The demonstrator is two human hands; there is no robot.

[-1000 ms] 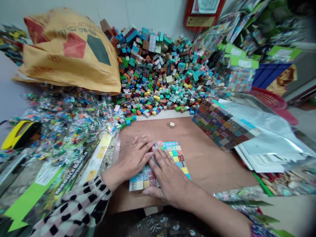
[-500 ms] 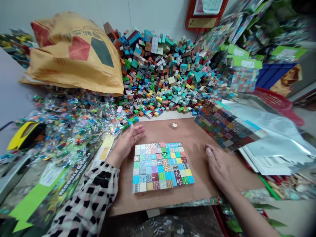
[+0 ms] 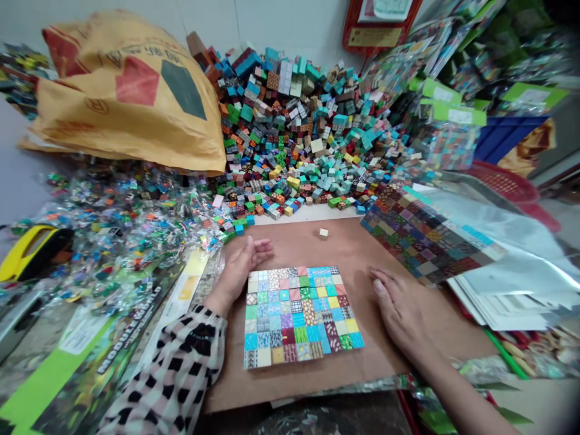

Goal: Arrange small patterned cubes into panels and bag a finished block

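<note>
A flat slab of small patterned cubes point(image 3: 302, 317), set in rows of many colours, lies on the brown board point(image 3: 290, 385). One row line near its top looks slightly uneven. Beside its upper left corner rests my left hand point(image 3: 240, 269), empty, with fingers stretched out and palm turned inward. To the right, apart from the slab, my right hand point(image 3: 395, 305) lies on the board with its fingers loosely extended and nothing visible in them. Beyond the slab sits a single cream cube point(image 3: 323, 232).
A large heap of loose cubes point(image 3: 294, 133) rises along the wall. A yellow bag point(image 3: 131, 133) and clear-wrapped small packets point(image 3: 122, 211) are on the left, with a yellow-black tool point(image 3: 34, 251). On the right lie a darker cube sheet point(image 3: 421, 232) and silvery pouches point(image 3: 507, 254).
The view has shifted slightly. My left hand has moved a little to the right, close to the slab's upper left corner. The slab and my right hand look nearly unmoved on the board.
</note>
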